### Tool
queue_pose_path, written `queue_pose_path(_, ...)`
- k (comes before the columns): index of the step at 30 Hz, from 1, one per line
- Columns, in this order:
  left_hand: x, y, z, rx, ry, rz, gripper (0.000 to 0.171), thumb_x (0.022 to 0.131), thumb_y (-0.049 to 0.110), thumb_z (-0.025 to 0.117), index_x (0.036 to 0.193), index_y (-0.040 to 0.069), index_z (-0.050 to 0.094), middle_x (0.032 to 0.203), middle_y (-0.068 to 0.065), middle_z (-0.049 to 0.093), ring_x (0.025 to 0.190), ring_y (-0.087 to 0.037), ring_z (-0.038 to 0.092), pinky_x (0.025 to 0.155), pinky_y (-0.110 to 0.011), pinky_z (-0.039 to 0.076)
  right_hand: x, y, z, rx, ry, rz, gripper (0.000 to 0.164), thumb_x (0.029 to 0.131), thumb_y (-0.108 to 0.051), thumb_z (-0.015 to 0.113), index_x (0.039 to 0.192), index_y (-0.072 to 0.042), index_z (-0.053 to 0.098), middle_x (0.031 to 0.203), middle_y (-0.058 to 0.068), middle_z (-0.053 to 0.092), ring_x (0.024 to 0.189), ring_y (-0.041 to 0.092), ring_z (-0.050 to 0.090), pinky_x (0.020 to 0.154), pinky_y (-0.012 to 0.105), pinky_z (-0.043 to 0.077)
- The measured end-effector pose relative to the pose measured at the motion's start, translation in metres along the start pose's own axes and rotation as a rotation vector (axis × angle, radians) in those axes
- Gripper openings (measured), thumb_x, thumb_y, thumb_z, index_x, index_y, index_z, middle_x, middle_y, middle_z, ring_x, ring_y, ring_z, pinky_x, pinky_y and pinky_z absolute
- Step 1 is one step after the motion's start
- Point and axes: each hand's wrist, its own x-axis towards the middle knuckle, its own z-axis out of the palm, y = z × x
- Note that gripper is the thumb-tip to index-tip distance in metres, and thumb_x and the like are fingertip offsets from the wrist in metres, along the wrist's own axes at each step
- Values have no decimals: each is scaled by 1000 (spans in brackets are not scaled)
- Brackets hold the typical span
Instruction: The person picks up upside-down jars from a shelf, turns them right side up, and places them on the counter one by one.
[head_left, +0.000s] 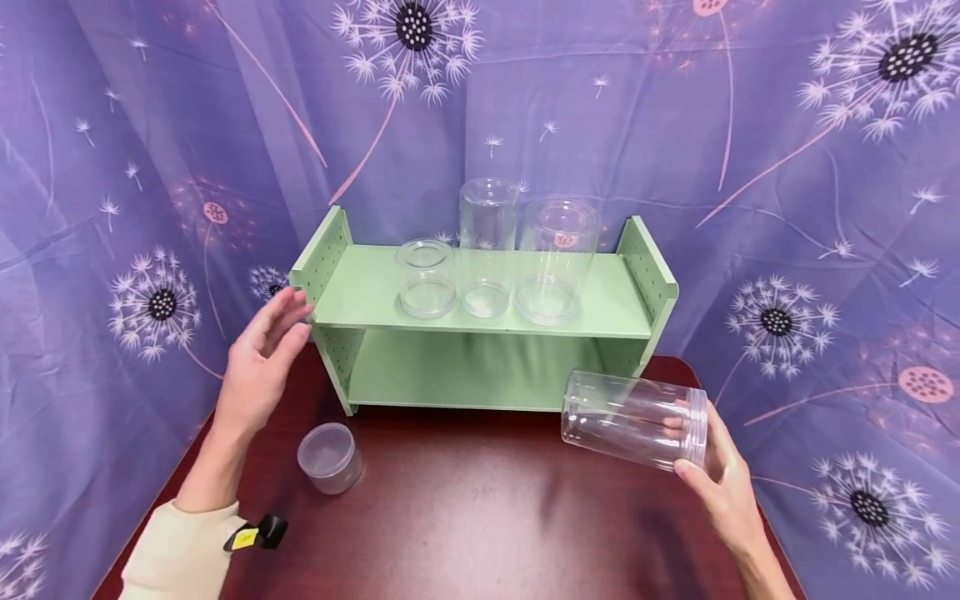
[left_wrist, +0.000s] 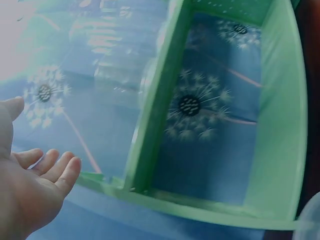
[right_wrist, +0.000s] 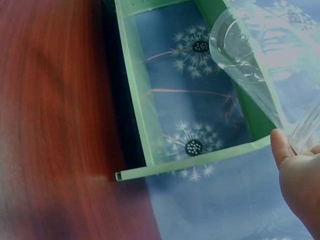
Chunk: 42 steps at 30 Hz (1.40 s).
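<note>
At 4 o'clock from the rack [head_left: 423, 325], the large jar [head_left: 622, 417] is grasped sideways by the right grip [head_left: 723, 487] around its ringed end, presumably to leave the body unobstructed. At 9 o'clock, the left grip [head_left: 258, 367] is released. At 8 o'clock, a small jar [head_left: 330, 458] is set on the tabletop [head_left: 480, 508]. Three containers [head_left: 487, 250] are stood upright on the rack, probably for stability.
</note>
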Motion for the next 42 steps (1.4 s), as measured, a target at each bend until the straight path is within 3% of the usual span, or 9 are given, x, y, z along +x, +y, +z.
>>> queue_pose_path(6,15,12,-11,21,47,42,54,104,4,59,154,-4,42,142,-5,57,128,-10,57,104,-14,43,0,-7,-8,-43,38,12,87,87,25,48,164,-4,20,130,-3,65,119,10,62,96,18,51)
queue_pose_path(12,33,18,-15,159,70,64,57,102,6,63,154,-1,43,145,-5,54,133,-14,54,106,-16,44,3,-15,-18,-22,33,-52,83,88,26,47,163,1,21,133,3,63,120,12,61,99,17,48)
queue_pose_path(16,47,16,-14,261,58,29,60,101,11,65,156,1,42,152,-14,46,137,-22,50,108,-22,44,6,-22,-25,-5,31,-80,83,88,27,45,163,2,19,134,6,63,123,12,60,100,16,47)
queue_pose_path(20,57,10,-15,355,41,-6,63,101,16,66,157,3,41,156,-18,42,139,-32,47,113,-35,44,10,-27,-30,21,33,-124,84,87,30,45,162,6,18,147,10,53,129,13,55,103,16,44)
queue_pose_path(29,68,3,-14,435,-6,-17,66,101,23,66,157,1,40,158,-19,39,140,-41,46,116,-45,40,15,-39,-42,-60,94,-110,89,82,34,45,162,2,24,157,7,38,133,11,46,102,14,39)
queue_pose_path(35,75,-4,-14,475,-28,-15,65,102,20,66,156,-3,39,159,-21,36,141,-40,44,117,-46,39,18,-47,-47,-199,141,-103,92,77,35,51,160,3,29,151,5,42,131,11,45,101,12,38)
queue_pose_path(42,81,-11,-11,565,-35,9,62,102,18,65,155,-4,41,158,-23,38,133,-39,49,110,-53,43,19,-58,-51,-579,136,-62,99,75,24,68,162,-8,33,152,-9,43,138,4,39,109,9,30)
